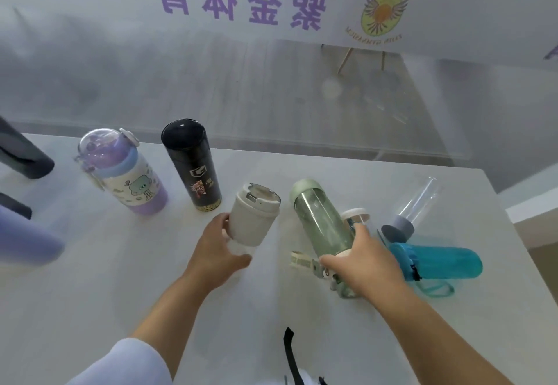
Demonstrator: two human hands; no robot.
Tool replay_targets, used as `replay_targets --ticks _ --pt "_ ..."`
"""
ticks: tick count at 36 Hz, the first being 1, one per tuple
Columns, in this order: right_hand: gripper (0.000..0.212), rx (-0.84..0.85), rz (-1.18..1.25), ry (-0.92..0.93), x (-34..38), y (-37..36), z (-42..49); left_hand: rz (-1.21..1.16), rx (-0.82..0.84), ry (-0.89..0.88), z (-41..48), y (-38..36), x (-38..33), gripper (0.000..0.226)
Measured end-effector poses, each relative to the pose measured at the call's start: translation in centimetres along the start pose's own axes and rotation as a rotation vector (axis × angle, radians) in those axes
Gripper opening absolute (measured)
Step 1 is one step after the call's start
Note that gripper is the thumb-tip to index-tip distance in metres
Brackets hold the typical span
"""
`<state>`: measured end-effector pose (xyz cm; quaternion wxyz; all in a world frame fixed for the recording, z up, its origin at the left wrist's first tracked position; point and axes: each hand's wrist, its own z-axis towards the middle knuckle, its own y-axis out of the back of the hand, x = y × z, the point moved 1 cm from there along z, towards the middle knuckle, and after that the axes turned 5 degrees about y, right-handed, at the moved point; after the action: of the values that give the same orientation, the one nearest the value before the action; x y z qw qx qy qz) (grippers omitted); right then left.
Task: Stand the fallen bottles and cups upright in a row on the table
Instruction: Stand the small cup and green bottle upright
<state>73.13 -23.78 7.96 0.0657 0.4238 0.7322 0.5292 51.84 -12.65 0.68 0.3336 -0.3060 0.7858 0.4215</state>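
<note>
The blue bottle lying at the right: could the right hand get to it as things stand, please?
Probably not yet: the right hand is closed on the green bottle. The blue bottle lies just beyond it, with nothing between them.

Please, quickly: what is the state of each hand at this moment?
Left hand: closed around the base of the white cup.
Right hand: closed on the lower end of the green bottle.

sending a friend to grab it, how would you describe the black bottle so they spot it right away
Start at the white table and look along its far edge, left of centre. The black bottle stands upright between a purple cartoon bottle and a small white cup. It is the only dark, opaque, tall slim one.
</note>
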Motion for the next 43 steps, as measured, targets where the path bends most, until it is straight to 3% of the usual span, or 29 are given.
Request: replay_targets --ticks 2,8,15,20,26,30,35,39,43 --pt "0.071 -0.055 0.009 0.029 0.5 1.4 0.3 -0.023 -0.005 -0.033 -0.3 0.0 0.4 0.075" --pt "0.059 -0.126 -0.259 0.208 3.5 5.2 1.2 -0.163 -0.009 -0.066 -0.9 -0.2 2.0 0.080" --pt "0.032 -0.137 -0.461 0.350 7.4 6.9 2.9 -0.175 -0.062 -0.079 -1.2 0.4 3.2 0.079" --pt "0.030 -0.122 -0.575 0.526 10.0 7.0 3.9 -0.143 -0.104 -0.133 -1.7 1.2 3.6 0.082" --pt "0.050 -0.133 -0.400 0.671 12.1 7.5 5.1 -0.204 -0.115 -0.159 -2.9 2.2 3.5 0.096" --pt "0.038 -0.297 -0.251 0.747 12.9 7.1 6.0 -0.208 -0.117 -0.203 -3.5 3.1 2.3 0.088" --pt "0.038 -0.498 -0.121 0.718 14.0 6.9 7.1 -0.153 -0.155 -0.286 -4.2 3.8 1.4 0.090" --pt "0.041 -0.419 -0.130 0.720 14.8 6.8 8.3 -0.085 -0.201 -0.329 -4.7 4.1 0.8 0.086" --pt "0.040 -0.248 -0.181 0.813 15.7 7.1 8.6 -0.008 -0.233 -0.371 -5.1 4.4 -0.1 0.069"
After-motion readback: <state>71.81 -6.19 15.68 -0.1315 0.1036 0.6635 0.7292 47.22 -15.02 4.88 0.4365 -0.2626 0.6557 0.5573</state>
